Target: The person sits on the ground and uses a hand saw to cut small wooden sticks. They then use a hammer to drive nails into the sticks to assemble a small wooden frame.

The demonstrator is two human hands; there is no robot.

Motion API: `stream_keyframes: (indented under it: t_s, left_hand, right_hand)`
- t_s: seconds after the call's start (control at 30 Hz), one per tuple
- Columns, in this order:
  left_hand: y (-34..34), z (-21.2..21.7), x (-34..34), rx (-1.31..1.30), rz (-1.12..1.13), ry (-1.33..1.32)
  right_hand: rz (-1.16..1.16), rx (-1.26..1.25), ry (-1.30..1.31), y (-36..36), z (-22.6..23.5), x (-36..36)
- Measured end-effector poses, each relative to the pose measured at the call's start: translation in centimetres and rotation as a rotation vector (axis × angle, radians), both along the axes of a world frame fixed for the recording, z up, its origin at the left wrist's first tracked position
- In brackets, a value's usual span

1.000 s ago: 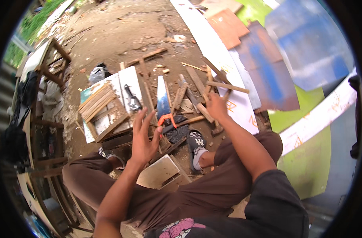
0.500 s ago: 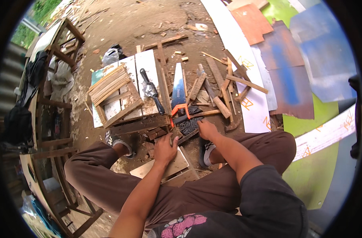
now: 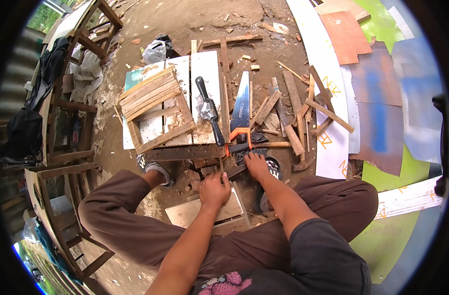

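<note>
Person sat low, brown trousers, knees spread, forearms coming in from the bottom of the frame. Left hand [image 3: 214, 189] lay at center, fingers curled down over the top edge of a pale wooden block [image 3: 207, 214] between the legs; a thin stick seemed to stand up from the fingers, hard to tell. Right hand [image 3: 257, 164] was just right of it, fingers bent and pressing on a dark wooden strip [image 3: 236, 170] beside a black shoe [image 3: 271, 169]; whether it gripped the strip, cannot tell. Just above the hands ran a long dark plank [image 3: 185, 153] across the dirt ground. Handsaw [image 3: 241, 109] with orange handle lay above the right hand, blade pointing to the top of the frame. Left of it, a black-handled tool [image 3: 208, 110] rested on white boards [image 3: 204, 73]. A slatted wooden frame [image 3: 153, 110] lay on those boards, center left. Loose wood offcuts [image 3: 295, 110] were scattered right of the saw. Wooden chair frames [image 3: 62, 132] stood at the left edge.
</note>
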State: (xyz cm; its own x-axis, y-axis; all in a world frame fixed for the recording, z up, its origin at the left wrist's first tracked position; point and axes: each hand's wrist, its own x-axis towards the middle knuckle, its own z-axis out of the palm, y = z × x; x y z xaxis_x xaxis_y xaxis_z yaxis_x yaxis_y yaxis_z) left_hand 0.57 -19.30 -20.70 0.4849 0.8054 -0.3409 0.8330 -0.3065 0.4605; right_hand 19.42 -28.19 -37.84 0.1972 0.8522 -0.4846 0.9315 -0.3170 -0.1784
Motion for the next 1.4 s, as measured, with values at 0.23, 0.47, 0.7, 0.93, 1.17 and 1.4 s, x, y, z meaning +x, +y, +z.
stream_keyframes:
  t_s: [0.23, 0.47, 0.7, 0.93, 1.17, 1.4]
  left_hand:
    - [0.1, -0.3, 0.0, -0.005, 0.023, -0.027]
    - [0.2, -0.1, 0.1, -0.014, 0.022, -0.013]
    - [0.3, -0.2, 0.1, 0.002, 0.012, -0.032]
    - [0.3, -0.3, 0.0, 0.000, 0.012, -0.036]
    - [0.3, -0.4, 0.0, -0.003, 0.012, -0.019]
    - [0.2, -0.4, -0.1, 0.040, 0.007, -0.041]
  right_hand:
    - [-0.318, 0.103, -0.119, 1.3, 2.0, 4.6]
    - [-0.537, 0.221, -0.125, -1.6, 0.9, 5.3]
    - [-0.772, 0.393, 0.310, 1.3, -0.5, 4.1]
    - [-1.003, 0.170, -0.042, 4.0, -1.4, 2.4]
    - [-0.581, -0.121, -0.226, 3.0, -1.5, 5.4]
    - [-0.584, -0.011, -0.179, 1.8, -1.4, 5.2]
